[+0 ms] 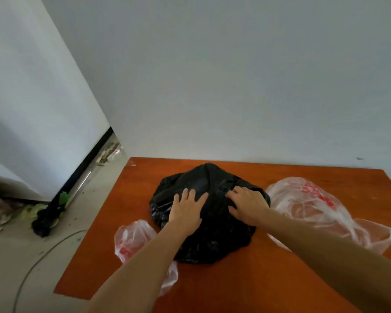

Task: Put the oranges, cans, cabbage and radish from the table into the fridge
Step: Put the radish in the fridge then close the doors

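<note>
A bulging black plastic bag [203,177] lies in the middle of the orange-brown table [235,285]; its contents are hidden. My left hand [187,207] rests flat on the bag's near left side with fingers spread. My right hand [246,205] lies on the bag's right side, fingers curled into the plastic. A small clear bag with red print [131,238] sits at the table's left, partly under my left forearm. A larger clear bag with red print [314,202] lies to the right. No oranges, cans, cabbage or radish show.
A white fridge [32,109] stands on the left beyond the table. On the floor by its base lie a black bag [48,218], green leaf scraps [32,210] and a thin cable [43,256]. A plain wall runs behind the table.
</note>
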Demonstrator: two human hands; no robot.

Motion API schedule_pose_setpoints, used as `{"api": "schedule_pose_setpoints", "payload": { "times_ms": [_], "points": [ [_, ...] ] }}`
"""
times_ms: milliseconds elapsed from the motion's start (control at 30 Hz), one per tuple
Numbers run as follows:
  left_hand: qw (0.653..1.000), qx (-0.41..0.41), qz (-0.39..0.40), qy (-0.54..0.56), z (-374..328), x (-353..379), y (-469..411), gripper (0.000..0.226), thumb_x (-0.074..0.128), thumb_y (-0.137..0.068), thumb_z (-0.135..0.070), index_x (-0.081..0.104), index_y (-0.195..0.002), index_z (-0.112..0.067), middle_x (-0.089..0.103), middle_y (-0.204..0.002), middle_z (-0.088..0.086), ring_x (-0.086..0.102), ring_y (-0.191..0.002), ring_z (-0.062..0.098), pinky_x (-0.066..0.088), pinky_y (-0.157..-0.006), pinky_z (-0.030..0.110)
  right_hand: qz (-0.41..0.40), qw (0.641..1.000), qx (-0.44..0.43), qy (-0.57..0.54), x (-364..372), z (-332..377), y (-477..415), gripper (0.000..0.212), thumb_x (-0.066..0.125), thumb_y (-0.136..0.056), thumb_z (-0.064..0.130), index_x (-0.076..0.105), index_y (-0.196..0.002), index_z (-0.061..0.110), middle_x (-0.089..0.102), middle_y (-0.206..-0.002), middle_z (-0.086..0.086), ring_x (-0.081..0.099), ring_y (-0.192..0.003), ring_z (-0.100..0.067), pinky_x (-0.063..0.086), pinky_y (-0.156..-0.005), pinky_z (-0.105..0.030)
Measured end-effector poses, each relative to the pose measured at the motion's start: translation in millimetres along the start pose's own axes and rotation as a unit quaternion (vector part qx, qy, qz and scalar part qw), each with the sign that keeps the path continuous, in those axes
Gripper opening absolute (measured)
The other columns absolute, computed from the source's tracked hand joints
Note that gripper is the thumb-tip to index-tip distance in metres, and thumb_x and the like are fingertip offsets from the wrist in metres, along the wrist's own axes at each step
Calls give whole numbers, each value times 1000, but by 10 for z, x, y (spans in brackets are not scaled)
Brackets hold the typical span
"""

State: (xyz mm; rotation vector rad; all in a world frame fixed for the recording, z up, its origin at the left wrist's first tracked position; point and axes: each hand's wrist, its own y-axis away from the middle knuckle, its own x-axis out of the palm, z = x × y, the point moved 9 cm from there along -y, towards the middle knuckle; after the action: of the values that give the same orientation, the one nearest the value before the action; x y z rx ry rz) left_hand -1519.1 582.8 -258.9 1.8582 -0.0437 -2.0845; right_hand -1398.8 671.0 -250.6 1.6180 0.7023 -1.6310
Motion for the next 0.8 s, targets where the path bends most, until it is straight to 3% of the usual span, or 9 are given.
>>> {"api": "schedule_pose_setpoints", "payload": {
  "times_ms": [133,233,333,400,500,567,667,733,800],
  "points": [
    [999,4,26,44,455,263,-259,54,54,-92,-19,34,-142,-23,60,-122,6,51,-117,30,38,-99,44,26,999,-36,-12,175,207,-471,54,51,-91,45,39,-139,24,45,-134,-4,44,-123,-25,50,-83,-38],
    [991,-10,-17,135,902,197,-409,27,54,-89,-14,57,-115,-19,63,-106,4,60,-100,28,48,-77,40,21,996,-86,1,244,457,-771,72,54,-87,51,25,-148,25,30,-149,-5,30,-136,-27,42,-99,-41],
    [981,-32,-65,178,1412,126,-579,6,58,-86,-17,58,-92,-18,61,-93,1,61,-89,27,45,-66,36,44,995,-86,15,391,611,-1100,94,59,-79,59,7,-152,30,10,-158,-8,11,-145,-30,27,-110,-47],
    [974,-39,-94,202,1737,82,-681,10,61,-84,-22,61,-94,-18,63,-93,0,62,-88,28,46,-66,36,70,995,-67,28,526,659,-1312,107,62,-73,65,-5,-151,33,-3,-160,-8,-2,-147,-31,19,-114,-52],
    [977,-42,-92,185,2171,82,-843,40,61,-84,-14,54,-123,-21,59,-113,1,60,-101,27,50,-72,38,108,990,-44,74,726,682,-1620,115,67,-70,64,-11,-150,34,-15,-159,-8,-13,-146,-34,12,-114,-58],
    [988,-15,-83,127,2372,152,-949,67,62,-82,-7,35,-141,-23,51,-125,3,53,-112,25,52,-75,35,123,986,-34,105,820,654,-1819,102,68,-77,52,2,-152,31,-14,-159,-8,-10,-146,-36,14,-114,-58],
    [991,84,-79,68,2395,325,-1043,95,67,-73,-1,12,-146,-29,48,-132,11,52,-116,31,54,-79,36,40,993,-17,108,721,542,-2173,51,72,-78,34,54,-125,25,35,-151,-10,31,-139,-33,36,-102,-49],
    [986,149,-63,27,2267,507,-1078,101,67,-75,-5,1,-147,-31,38,-145,17,45,-127,36,49,-94,41,26,997,35,57,637,399,-2409,33,65,-82,25,56,-114,23,53,-132,-4,50,-122,-28,40,-92,-41],
    [973,214,-80,-1,2067,572,-1090,101,71,-73,-16,8,-150,-31,28,-153,19,37,-136,38,43,-101,46,35,996,85,-4,580,317,-2653,24,55,-87,19,54,-111,20,60,-115,-5,58,-104,-29,41,-80,-38]
  ]
}}
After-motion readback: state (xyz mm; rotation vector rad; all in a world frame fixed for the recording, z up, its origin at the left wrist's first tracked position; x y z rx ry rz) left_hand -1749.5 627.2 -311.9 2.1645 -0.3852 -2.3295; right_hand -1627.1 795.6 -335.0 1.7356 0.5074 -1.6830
